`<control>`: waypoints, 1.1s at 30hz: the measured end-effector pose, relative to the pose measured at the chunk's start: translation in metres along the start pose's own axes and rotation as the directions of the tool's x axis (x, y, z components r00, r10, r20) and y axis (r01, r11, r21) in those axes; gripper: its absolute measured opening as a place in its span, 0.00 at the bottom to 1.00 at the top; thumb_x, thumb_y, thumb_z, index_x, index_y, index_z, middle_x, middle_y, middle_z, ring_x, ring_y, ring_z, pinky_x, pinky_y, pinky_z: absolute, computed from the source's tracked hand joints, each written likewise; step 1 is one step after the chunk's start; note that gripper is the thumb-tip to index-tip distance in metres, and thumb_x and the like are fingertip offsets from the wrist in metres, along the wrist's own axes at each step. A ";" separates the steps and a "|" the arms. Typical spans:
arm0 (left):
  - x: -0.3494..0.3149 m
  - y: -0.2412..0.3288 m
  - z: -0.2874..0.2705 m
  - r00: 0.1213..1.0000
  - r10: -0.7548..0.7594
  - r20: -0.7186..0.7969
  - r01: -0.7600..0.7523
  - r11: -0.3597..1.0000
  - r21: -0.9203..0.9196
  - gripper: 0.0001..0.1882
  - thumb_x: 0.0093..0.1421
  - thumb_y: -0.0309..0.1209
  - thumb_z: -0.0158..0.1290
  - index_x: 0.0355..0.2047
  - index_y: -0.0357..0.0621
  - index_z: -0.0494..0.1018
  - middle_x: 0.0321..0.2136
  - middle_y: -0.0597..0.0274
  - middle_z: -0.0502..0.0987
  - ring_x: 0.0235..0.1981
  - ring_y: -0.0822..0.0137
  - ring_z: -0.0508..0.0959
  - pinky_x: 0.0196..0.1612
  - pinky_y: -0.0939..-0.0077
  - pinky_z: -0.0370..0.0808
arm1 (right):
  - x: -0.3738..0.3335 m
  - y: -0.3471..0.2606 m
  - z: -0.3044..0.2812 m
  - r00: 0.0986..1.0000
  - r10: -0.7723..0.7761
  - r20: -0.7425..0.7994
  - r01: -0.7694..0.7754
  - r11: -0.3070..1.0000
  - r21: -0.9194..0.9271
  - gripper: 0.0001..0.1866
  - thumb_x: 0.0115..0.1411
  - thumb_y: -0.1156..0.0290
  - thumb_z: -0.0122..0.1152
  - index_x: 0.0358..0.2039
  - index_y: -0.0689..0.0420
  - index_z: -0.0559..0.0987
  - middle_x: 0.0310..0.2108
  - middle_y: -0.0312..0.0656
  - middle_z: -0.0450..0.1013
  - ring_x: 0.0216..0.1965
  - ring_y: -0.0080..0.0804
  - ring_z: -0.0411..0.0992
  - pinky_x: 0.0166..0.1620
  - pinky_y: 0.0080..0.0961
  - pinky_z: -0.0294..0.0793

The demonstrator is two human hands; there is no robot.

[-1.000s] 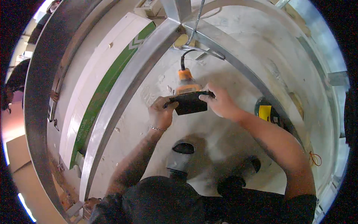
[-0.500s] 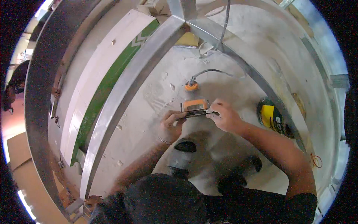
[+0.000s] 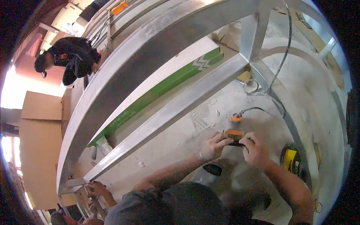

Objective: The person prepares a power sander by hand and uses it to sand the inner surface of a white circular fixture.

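The tool (image 3: 235, 132), orange with a dark near end, sits on the floor (image 3: 172, 148) between 3 and 4 o'clock of the view's centre. Both hands pinch the black strip (image 3: 236, 142) at its near end: the left hand (image 3: 216, 145) from the tool's 8 o'clock, the right hand (image 3: 256, 150) from its 4 o'clock. The fingers hide much of the strip, so how it is seated I cannot tell.

The likeliest trouble, I judge, is uneven pull: if one hand draws harder, the strip could skew or crease, or a fingertip could slip off its edge. The tool is a snag too. Its cord (image 3: 258, 108) leaves at 12 o'clock and bends out to 2, near the frame (image 3: 170, 115); a tug there could twist the tool under the fingers. If the cord is live, which does not show, an accidental start would endanger them. At 8 o'clock, well apart, another person's hand (image 3: 96, 188) is at the frame; a shove from there could jolt it toward the cord.
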State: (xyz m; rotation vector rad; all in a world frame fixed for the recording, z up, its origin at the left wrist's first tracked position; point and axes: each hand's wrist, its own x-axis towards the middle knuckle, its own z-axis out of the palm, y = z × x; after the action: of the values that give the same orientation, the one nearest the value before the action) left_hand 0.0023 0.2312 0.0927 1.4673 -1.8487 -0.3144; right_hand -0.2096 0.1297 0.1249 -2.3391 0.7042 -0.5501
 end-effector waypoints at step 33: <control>0.015 0.008 -0.013 0.943 0.096 0.318 -0.190 0.942 0.278 0.18 0.49 0.31 0.52 0.41 0.40 0.75 0.40 0.59 0.71 0.44 0.59 0.71 0.50 0.65 0.70 | 0.007 -0.013 0.004 0.972 -0.152 0.180 0.220 0.858 -0.465 0.04 0.54 0.74 0.56 0.30 0.59 0.75 0.32 0.44 0.68 0.36 0.41 0.68 0.42 0.36 0.70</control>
State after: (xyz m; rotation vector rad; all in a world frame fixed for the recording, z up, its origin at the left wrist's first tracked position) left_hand 0.0042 0.2236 0.1128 1.5399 -2.3241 -0.1929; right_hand -0.1983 0.1357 0.1321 -2.9057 0.6024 -0.3102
